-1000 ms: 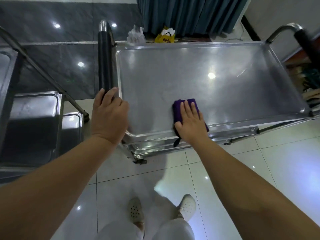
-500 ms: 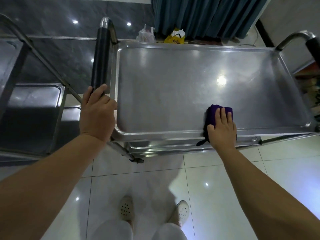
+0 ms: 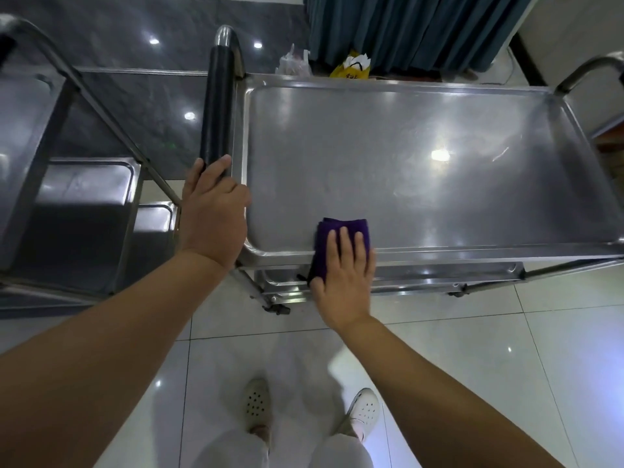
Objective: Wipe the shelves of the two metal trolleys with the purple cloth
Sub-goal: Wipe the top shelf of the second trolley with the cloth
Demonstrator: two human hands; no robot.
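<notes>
Head view: the cloth [image 3: 341,228], purple and folded, lies at the near edge of the top shelf [image 3: 422,157] of the trolley [image 3: 506,255] and drapes over the shelf's near rim, closer to the left corner than to the right. A dark strip hangs from the cloth's lower left edge, below the rim. The right hand [image 3: 346,275] lies flat on the cloth; its fingers [image 3: 344,238] are straight and close together, pointing away from the person, and the thumb rests against the cloth's left side below the rim. The far part of the cloth shows beyond the fingertips. The shelf is a shallow metal tray with a raised rim, and its surface reflects ceiling lights. A lower shelf [image 3: 439,275] shows under the near rim. The left hand [image 3: 212,211] grips the near end of the black handle [image 3: 217,106] at the trolley's left side, fingers curled round it. The second trolley [image 3: 84,204] stands just beside it on the left, its shelves in shadow. Beyond the trolley, a plastic bag [image 3: 293,64] and a yellow bag [image 3: 351,67] sit on the floor [image 3: 557,332] in front of a blue curtain [image 3: 405,28]. The person's shoes [image 3: 256,403] stand on pale tiles below the arms.
</notes>
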